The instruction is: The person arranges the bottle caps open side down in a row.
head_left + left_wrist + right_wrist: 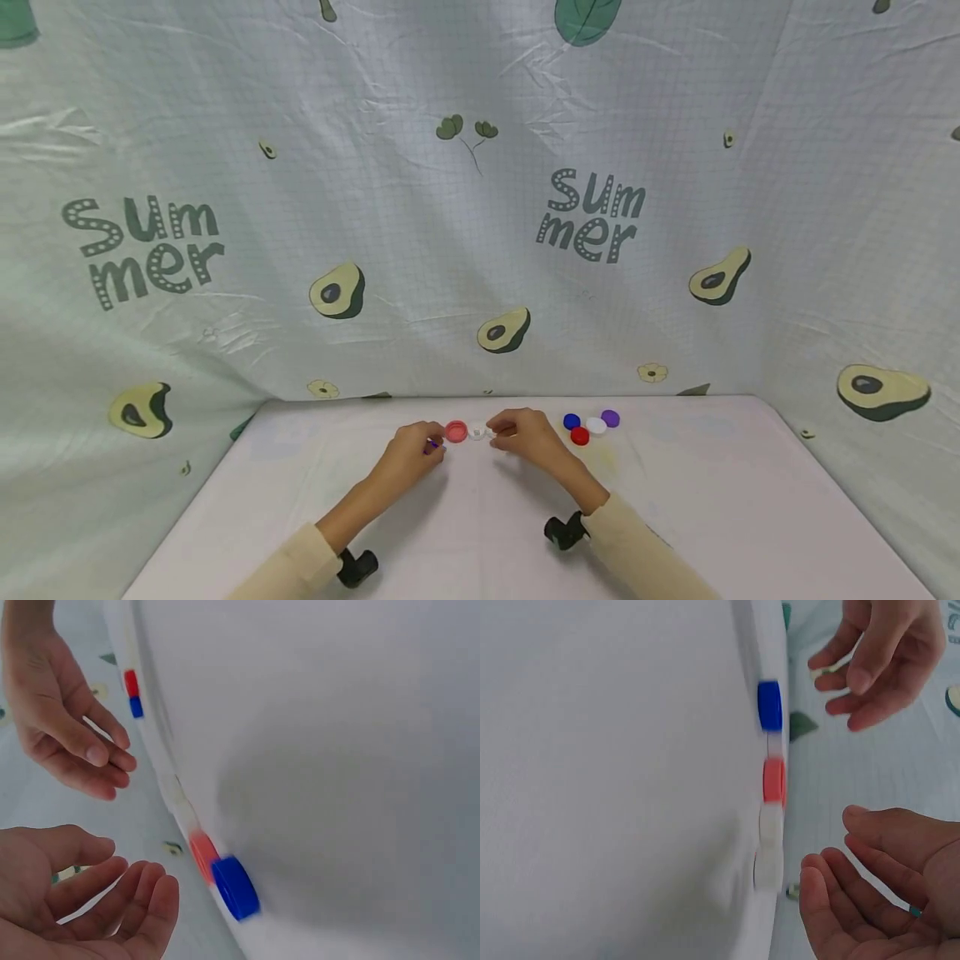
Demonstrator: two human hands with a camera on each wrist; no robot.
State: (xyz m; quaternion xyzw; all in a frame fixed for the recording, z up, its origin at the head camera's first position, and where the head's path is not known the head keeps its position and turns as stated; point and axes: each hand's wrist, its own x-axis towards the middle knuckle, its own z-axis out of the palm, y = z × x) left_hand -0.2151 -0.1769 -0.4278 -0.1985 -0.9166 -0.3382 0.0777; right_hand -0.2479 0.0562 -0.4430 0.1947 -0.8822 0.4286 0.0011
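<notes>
Several round plastic bottle caps lie in a row on the white tabletop, between my two hands. From left to right these are a blue cap (pixel 235 889), a light-red cap (pixel 456 431), a white cap (pixel 477 432) and another white cap (pixel 768 870). My left hand (pixel 417 448) hovers beside the blue cap, its fingers loosely bent and apart from it in the left wrist view. Around the outer white cap, my right hand (pixel 525 435) partly covers it in the head view. The right wrist view has a gap between those relaxed fingers and the cap.
A cluster of caps sits right of my right hand: blue (pixel 572 421), red (pixel 580 436), white (pixel 596 426) and purple (pixel 611 417). Behind the table hangs a pale curtain (pixel 420 208) printed with avocados. Each wrist carries a black camera mount (pixel 566 531).
</notes>
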